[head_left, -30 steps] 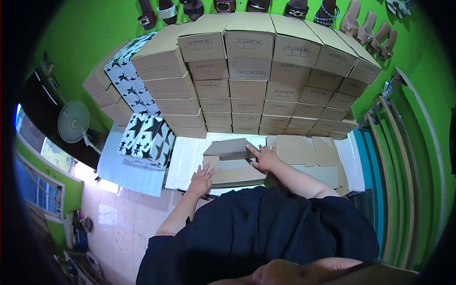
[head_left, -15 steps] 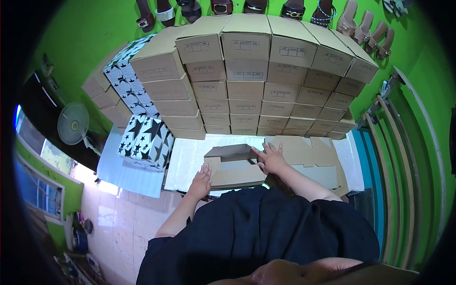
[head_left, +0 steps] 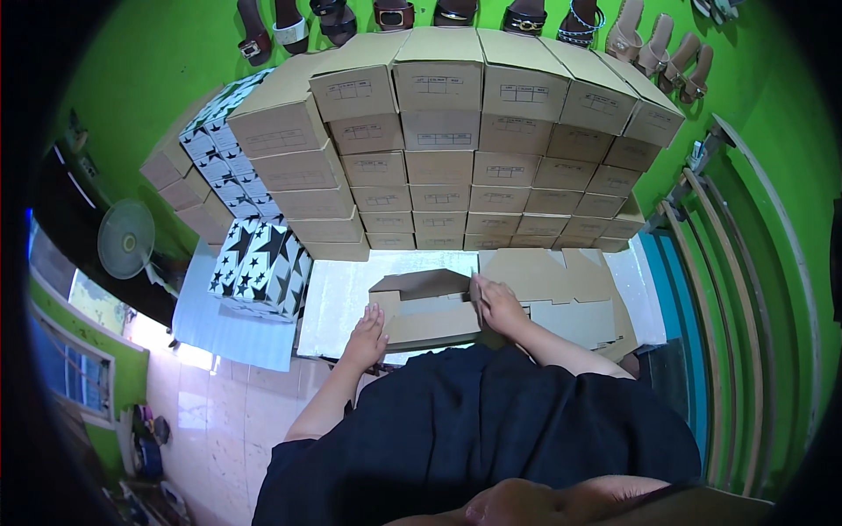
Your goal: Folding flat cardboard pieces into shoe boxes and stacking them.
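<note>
A half-folded brown cardboard box [head_left: 427,309] lies on the white table [head_left: 338,294] right in front of me. My left hand [head_left: 367,328] presses flat against the box's left side panel, fingers spread. My right hand [head_left: 496,303] grips the box's right end, fingers curled over the raised flap. The back flap of the box stands up a little.
Flat unfolded cardboard blanks [head_left: 561,294] lie to the right of the box. A tall stack of closed brown boxes [head_left: 456,158] fills the back of the table. Black-and-white star-patterned boxes [head_left: 259,263] stand at the left. Sandals [head_left: 395,13] hang on the green wall. A fan [head_left: 125,238] stands at far left.
The box has been pressed lower and flatter on the table, and both hands have shifted slightly with it. The rest of the scene is unchanged.
</note>
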`<state>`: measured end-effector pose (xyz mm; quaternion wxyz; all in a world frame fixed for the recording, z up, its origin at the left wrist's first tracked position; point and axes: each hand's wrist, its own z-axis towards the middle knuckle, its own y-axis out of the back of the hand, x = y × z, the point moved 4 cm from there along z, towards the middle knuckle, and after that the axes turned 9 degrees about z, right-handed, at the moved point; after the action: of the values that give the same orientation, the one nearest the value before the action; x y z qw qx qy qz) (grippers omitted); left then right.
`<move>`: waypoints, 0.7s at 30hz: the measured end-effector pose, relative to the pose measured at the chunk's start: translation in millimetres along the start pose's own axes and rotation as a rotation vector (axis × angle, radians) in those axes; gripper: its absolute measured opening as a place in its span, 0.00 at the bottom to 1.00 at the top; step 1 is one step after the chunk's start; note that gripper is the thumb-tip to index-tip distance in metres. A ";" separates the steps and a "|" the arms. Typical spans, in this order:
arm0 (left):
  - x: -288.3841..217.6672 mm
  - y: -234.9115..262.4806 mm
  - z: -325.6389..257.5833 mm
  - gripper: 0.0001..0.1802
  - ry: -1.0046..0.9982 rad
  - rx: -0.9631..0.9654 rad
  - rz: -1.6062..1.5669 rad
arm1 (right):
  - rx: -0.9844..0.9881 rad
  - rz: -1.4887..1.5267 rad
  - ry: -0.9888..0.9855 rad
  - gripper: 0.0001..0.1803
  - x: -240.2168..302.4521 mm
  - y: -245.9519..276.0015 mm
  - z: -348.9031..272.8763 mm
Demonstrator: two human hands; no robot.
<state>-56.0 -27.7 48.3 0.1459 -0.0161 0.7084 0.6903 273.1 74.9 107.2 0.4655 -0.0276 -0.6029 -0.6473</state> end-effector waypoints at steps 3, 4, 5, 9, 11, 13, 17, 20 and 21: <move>-0.5 1.0 1.7 0.36 -0.005 -0.004 -0.032 | 0.169 -0.125 0.100 0.37 9.3 -18.4 -5.6; -0.9 1.9 2.0 0.36 -0.008 -0.004 -0.033 | 0.230 -0.175 0.144 0.37 10.9 -25.9 -8.6; -1.6 2.9 2.6 0.36 -0.022 -0.011 -0.042 | 0.330 -0.192 0.132 0.36 6.9 -34.6 -11.5; 1.7 0.0 1.1 0.36 -0.056 -0.039 -0.057 | 0.443 -0.262 0.068 0.38 6.7 -47.4 -20.7; 3.1 -1.8 1.3 0.36 -0.050 -0.036 -0.065 | 0.478 -0.342 0.032 0.41 -2.3 -54.7 -22.2; 5.5 -5.3 -0.2 0.35 -0.038 -0.032 -0.075 | 0.487 -0.356 0.015 0.42 -2.3 -57.5 -21.3; 4.8 -5.3 0.6 0.33 -0.073 -0.072 -0.074 | 0.467 -0.367 -0.032 0.44 -6.7 -65.9 -20.2; 2.9 -0.8 -0.6 0.33 -0.081 -0.062 -0.108 | 0.494 -0.386 -0.069 0.45 -2.6 -65.7 -15.9; 2.0 0.5 -0.8 0.33 -0.086 -0.044 -0.118 | 0.495 -0.387 -0.070 0.45 -2.4 -66.6 -15.6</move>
<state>-58.2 -28.1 48.3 0.2163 -0.0314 0.6840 0.6959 240.2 53.0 51.2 0.3051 0.1795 -0.7519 -0.5562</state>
